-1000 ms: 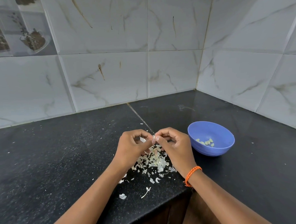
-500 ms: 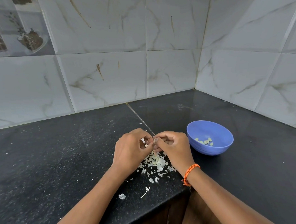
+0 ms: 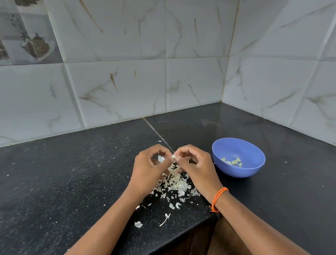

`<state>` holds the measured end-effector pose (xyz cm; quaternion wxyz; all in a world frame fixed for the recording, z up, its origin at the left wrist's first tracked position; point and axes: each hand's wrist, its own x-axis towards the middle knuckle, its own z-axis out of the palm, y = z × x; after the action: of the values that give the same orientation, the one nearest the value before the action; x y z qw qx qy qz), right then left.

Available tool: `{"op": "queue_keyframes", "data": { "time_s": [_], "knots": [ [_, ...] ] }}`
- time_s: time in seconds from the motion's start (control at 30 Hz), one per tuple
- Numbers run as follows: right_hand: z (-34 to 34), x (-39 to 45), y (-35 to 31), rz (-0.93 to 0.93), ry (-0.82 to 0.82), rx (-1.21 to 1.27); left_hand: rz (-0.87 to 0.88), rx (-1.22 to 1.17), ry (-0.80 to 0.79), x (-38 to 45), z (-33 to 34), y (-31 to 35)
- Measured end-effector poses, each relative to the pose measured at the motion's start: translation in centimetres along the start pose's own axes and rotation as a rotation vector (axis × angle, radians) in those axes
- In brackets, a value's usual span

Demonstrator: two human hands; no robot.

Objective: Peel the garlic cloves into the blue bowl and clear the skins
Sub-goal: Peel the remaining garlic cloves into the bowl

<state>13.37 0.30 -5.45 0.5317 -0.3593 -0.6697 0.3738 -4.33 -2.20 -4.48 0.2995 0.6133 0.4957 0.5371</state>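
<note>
My left hand (image 3: 148,166) and my right hand (image 3: 195,164) meet fingertip to fingertip above the counter, both pinching one small garlic clove (image 3: 173,156). A flake of white skin (image 3: 160,158) hangs at my left fingers. Below the hands lies a heap of pale garlic skins (image 3: 174,182). The blue bowl (image 3: 246,169) stands just right of my right hand, with several peeled cloves (image 3: 232,161) in its bottom.
The black stone counter (image 3: 70,178) ends in a front edge (image 3: 186,233) close under my wrists. Loose skin scraps (image 3: 138,224) lie near that edge. Tiled walls meet in a corner (image 3: 222,98) behind the bowl.
Both hands stay together over the skin heap, working the clove between the fingertips. The clove's pale tip now shows between them. The bowl has not moved.
</note>
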Motion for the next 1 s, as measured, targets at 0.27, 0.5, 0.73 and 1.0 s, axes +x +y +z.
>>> {"op": "queue_keyframes", "data": {
  "time_s": [0.27,0.5,0.73,1.0],
  "knots": [
    [0.8,-0.7,0.0,-0.029,0.035,-0.025,-0.001,0.000,0.011,0.1,-0.1,0.3],
    [1.6,-1.3,-0.5,-0.241,0.188,-0.197,0.002,-0.127,0.040,-0.2,0.5,0.6],
    [1.0,-1.2,-0.1,-0.724,0.307,-0.771,-0.148,-0.396,-0.009,-0.7,1.4,1.2],
    [0.8,-0.9,0.1,-0.695,0.245,-0.629,-0.292,-0.489,-0.121,-0.5,1.0,1.5]
  ]
}}
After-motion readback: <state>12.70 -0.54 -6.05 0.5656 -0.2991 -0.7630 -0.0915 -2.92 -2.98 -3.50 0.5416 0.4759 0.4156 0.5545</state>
